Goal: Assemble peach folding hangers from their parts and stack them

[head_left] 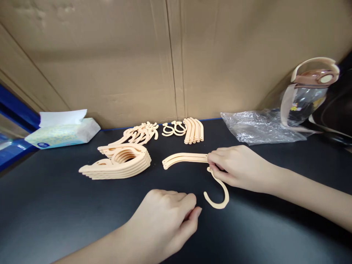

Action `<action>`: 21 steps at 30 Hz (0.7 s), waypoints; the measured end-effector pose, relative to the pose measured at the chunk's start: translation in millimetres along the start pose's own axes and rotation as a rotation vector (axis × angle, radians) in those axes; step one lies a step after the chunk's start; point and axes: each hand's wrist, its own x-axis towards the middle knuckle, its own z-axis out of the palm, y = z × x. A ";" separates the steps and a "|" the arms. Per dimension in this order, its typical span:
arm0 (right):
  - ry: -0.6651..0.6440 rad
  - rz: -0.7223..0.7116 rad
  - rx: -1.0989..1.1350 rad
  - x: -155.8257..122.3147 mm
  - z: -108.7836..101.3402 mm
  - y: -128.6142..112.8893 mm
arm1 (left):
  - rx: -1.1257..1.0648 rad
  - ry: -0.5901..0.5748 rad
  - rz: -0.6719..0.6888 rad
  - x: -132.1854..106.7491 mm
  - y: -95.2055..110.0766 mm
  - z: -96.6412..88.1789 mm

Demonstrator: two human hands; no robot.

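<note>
The right hand [236, 167] has its grip pinched on the near end of the two curved arms [184, 158], which stretch away to the left of it, flat on the black worktop [55, 220]. The hook [220, 198] curls out from just below the same fingers. Its stem is hidden under them, so I cannot tell whether it is seated in the arms or only touching them.

The left hand [165, 216] rests nearer the person, just left of the hook's open tip, its thumb and forefinger pressed together on nothing I can see.

The weak point is probably that hidden joint. If the pinch is off-centre, the thin stem may twist or skid on the smooth worktop instead of seating. The two arms lie one against the other, so pressure at one end may fan them apart.

A sweep of the left wrist could knock the stack of hanger bodies [121, 163], which sits beyond that grip. The loose small hooks [174, 129] and spare arms [194, 130] farther back seem safe.
</note>
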 end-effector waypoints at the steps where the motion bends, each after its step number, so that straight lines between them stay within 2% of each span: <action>1: 0.000 -0.001 -0.002 -0.1 0.0 0.1 | 0.001 0.000 0.001 -0.2 -0.2 0.1; 7: 0.043 -0.039 -0.017 -0.2 1.4 2.0 | 0.015 -0.012 0.002 -0.4 -0.4 -1.0; 11: 0.130 -0.078 -0.028 0.2 2.3 1.9 | 0.044 -0.013 0.009 1.5 1.0 0.3; 15: 0.228 -0.118 -0.063 -0.1 1.2 1.6 | 0.109 0.034 0.014 3.6 5.3 -2.2; 17: 0.276 -0.141 -0.095 -0.7 0.0 2.0 | 0.161 0.082 0.011 7.2 7.1 -12.9; 19: 0.322 -0.168 -0.123 -1.3 -1.2 2.5 | 0.263 0.155 -0.003 15.9 4.6 -32.8; 20: 0.343 -0.183 -0.131 -1.6 -1.7 2.6 | 0.342 0.160 -0.051 22.9 0.5 -45.5; 21: 0.362 -0.197 -0.137 -1.8 -2.1 2.5 | 0.442 0.161 -0.164 31.9 -6.0 -59.2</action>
